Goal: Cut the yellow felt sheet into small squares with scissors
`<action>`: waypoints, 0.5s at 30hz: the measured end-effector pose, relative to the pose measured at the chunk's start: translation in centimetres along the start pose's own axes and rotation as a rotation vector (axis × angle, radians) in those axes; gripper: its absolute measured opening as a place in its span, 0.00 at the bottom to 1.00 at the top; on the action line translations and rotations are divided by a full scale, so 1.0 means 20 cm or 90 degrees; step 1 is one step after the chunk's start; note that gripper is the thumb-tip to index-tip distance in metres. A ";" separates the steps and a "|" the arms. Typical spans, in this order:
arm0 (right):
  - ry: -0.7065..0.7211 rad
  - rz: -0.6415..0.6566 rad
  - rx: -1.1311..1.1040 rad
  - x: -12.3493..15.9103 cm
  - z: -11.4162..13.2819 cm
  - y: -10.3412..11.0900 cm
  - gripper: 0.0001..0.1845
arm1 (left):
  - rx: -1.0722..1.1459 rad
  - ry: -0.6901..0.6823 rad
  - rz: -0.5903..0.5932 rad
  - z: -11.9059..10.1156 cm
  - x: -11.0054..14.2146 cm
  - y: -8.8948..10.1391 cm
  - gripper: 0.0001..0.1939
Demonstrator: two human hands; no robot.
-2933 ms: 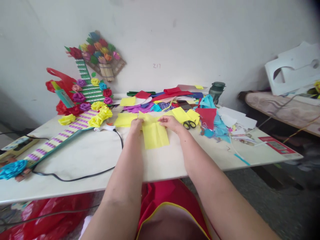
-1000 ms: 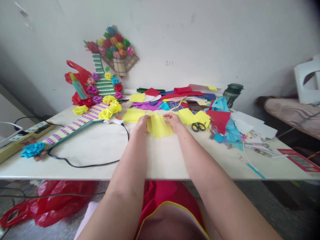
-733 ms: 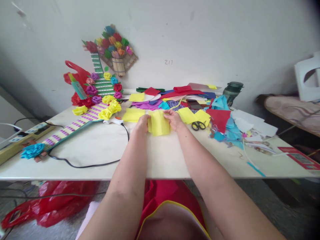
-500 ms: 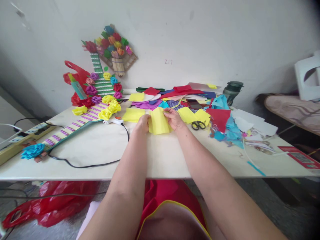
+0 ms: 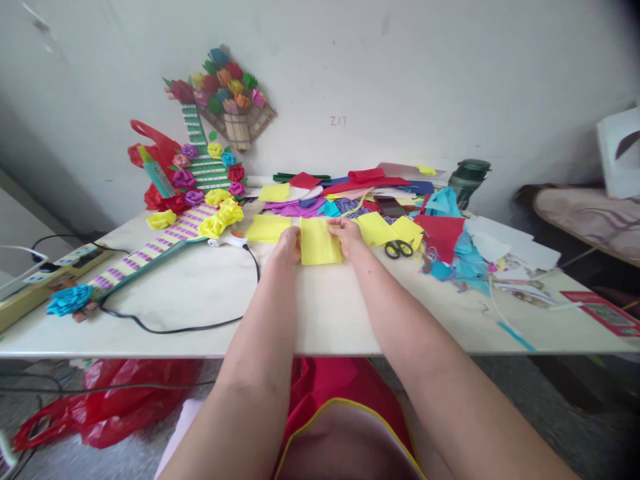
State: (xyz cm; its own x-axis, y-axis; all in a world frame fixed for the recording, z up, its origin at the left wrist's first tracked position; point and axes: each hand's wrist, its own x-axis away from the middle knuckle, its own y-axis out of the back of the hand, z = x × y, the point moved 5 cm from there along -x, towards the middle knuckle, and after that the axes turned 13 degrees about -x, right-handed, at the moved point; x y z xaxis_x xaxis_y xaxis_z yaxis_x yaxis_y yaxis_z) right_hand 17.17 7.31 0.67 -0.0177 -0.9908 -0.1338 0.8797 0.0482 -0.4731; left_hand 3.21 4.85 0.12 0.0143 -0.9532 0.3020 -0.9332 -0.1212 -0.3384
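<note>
Between my hands is a yellow crepe paper piece [image 5: 321, 243], held roughly flat and square above the white table. My left hand [image 5: 289, 245] grips its left edge, fingers mostly hidden behind the sheet. At the right edge, my right hand [image 5: 347, 235] pinches it between thumb and fingers. Another yellow paper sheet [image 5: 269, 228] lies just left of my left hand. Beyond my right hand are more yellow paper pieces [image 5: 376, 229], with black-handled scissors [image 5: 399, 249] beside them.
A white glue gun [image 5: 228, 241] with a black cord lies left. Paper flowers decorate a green-and-purple guitar-shaped craft [image 5: 207, 172]. Coloured paper is stacked at the back. Blue and red scraps [image 5: 440, 239] and a dark green bottle [image 5: 468, 181] are at right; a power strip [image 5: 60, 263] is far left.
The yellow crepe paper between my hands has gone from curved and creased to flatter and squarer. Both hands keep their hold in nearly the same place.
</note>
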 end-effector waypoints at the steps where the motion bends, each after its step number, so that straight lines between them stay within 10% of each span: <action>1: 0.006 -0.001 0.015 0.00 0.00 0.01 0.09 | -0.003 -0.003 -0.017 0.00 0.00 0.01 0.04; 15: 0.100 0.011 0.129 -0.01 0.02 0.00 0.09 | -0.040 -0.008 0.110 -0.01 0.05 -0.03 0.15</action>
State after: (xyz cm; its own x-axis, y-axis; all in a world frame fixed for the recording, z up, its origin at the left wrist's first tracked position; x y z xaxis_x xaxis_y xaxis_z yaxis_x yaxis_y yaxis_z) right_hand 17.38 7.43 0.97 -0.0616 -0.9578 -0.2808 0.9576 0.0226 -0.2872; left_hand 3.78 4.09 0.84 -0.1440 -0.9616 0.2335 -0.9428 0.0617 -0.3275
